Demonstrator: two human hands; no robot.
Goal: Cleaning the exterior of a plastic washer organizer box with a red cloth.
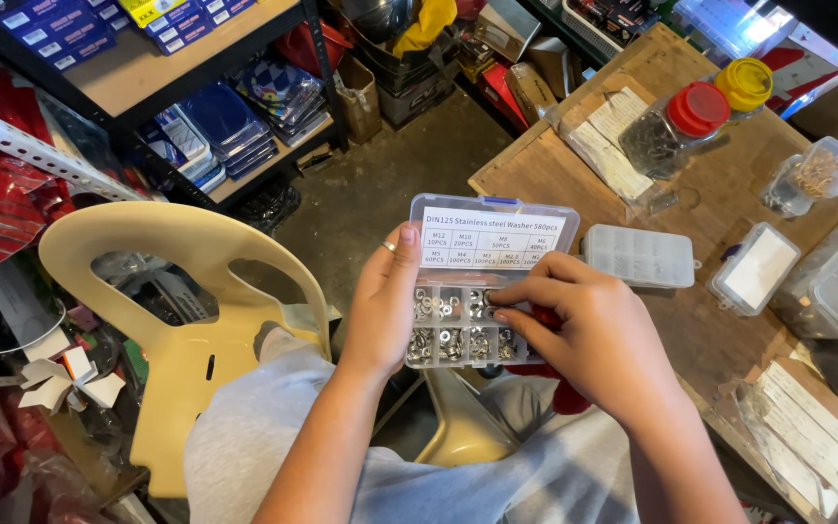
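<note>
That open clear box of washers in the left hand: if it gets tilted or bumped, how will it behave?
The clear box looks like stiff plastic, so it should keep its shape. It is probably heavy for its size, as its compartments hold metal washers. With the lid open, a tilt would likely spill them; the left hand grips only one edge.

Your compartment box (467, 320) sits over your lap, chair (186, 320) to its left, counter (710, 330) with jars (695, 112) to its right.

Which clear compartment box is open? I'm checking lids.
The washer box held in the left hand has its lid raised; the empty organizer box on the wooden table is shut.
</note>
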